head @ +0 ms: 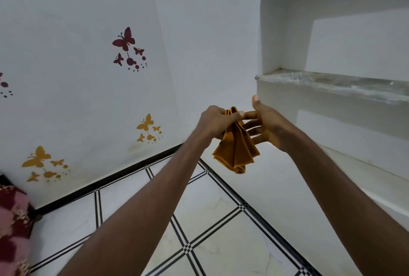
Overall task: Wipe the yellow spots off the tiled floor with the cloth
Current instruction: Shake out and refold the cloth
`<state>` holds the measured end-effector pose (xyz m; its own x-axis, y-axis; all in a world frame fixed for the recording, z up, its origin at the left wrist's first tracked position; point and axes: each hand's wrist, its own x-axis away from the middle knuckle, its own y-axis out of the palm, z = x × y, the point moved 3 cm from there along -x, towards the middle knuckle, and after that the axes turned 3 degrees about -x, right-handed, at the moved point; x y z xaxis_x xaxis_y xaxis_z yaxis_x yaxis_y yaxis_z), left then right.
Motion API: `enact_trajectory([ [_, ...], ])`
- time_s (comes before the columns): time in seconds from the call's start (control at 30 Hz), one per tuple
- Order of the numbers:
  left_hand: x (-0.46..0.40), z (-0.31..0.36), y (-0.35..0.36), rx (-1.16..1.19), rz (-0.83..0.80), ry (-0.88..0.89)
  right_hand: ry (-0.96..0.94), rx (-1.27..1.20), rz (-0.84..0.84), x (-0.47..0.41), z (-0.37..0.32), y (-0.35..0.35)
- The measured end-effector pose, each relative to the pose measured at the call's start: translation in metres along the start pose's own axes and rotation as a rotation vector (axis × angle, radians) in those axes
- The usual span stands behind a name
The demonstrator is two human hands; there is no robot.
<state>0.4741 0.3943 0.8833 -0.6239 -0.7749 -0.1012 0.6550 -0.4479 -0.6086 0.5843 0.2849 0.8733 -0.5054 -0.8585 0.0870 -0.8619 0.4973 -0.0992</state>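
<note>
Head view: the left hand (213, 124) pinches the folded orange cloth (235, 149) at its top, held up well above the tiled floor (212, 213), the right hand (265, 127) spread beside it, so best gather it into 1 firm pad before stooping

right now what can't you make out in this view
- Yellow spots: none shows on the floor in the head view; both forearms cover part of the tiles, and the bottom edge cuts the rest.
- Cloth: its top is hidden inside the left hand.
- Right hand: whether its fingers touch the cloth is unclear; cloth and left hand overlap them.
- Patterned fabric: cut off by the left edge.
</note>
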Motion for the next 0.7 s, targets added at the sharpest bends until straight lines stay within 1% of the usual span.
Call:
enact_trajectory([
  [0.1, 0.01, 0.001, -0.004, -0.073, 0.038, 0.044, 0.058, -0.137, -0.049, 0.011, -0.001, -0.003],
  [0.17, 0.015, 0.001, -0.009, -0.039, 0.05, 0.038, 0.055, -0.254, -0.094, 0.016, 0.0, -0.008],
  [0.2, 0.018, 0.001, -0.013, 0.003, 0.036, 0.028, 0.032, -0.311, -0.087, 0.02, 0.001, -0.011],
  [0.23, 0.022, 0.002, -0.018, 0.048, 0.014, 0.025, -0.006, -0.348, -0.037, 0.024, 0.003, -0.014],
  [0.27, 0.026, 0.002, -0.025, 0.091, -0.008, 0.039, -0.054, -0.345, 0.059, 0.027, 0.006, -0.017],
  [0.33, 0.034, 0.004, -0.041, 0.227, -0.045, 0.083, -0.126, -0.239, 0.275, 0.029, 0.017, -0.023],
  [0.37, 0.039, 0.005, -0.049, 0.327, -0.061, 0.092, -0.12, -0.221, 0.304, 0.03, 0.024, -0.022],
  [0.4, 0.043, 0.005, -0.057, 0.42, -0.073, 0.091, -0.069, -0.251, 0.246, 0.033, 0.03, -0.014],
  [0.47, 0.051, 0.0, -0.067, 0.512, -0.083, 0.051, 0.114, -0.471, 0.031, 0.041, 0.041, 0.009],
  [0.53, 0.06, -0.014, -0.069, 0.45, -0.1, -0.021, 0.2, -0.656, -0.08, 0.054, 0.047, 0.034],
  [0.57, 0.063, -0.022, -0.067, 0.373, -0.097, -0.047, 0.217, -0.696, -0.095, 0.059, 0.048, 0.043],
  [0.6, 0.069, -0.033, -0.066, 0.279, -0.089, -0.056, 0.225, -0.697, -0.119, 0.067, 0.052, 0.053],
  [0.67, 0.079, -0.052, -0.065, 0.139, -0.064, -0.032, 0.232, -0.576, -0.128, 0.079, 0.055, 0.069],
  [0.7, 0.084, -0.062, -0.066, 0.115, -0.062, -0.024, 0.244, -0.505, -0.088, 0.087, 0.059, 0.076],
])
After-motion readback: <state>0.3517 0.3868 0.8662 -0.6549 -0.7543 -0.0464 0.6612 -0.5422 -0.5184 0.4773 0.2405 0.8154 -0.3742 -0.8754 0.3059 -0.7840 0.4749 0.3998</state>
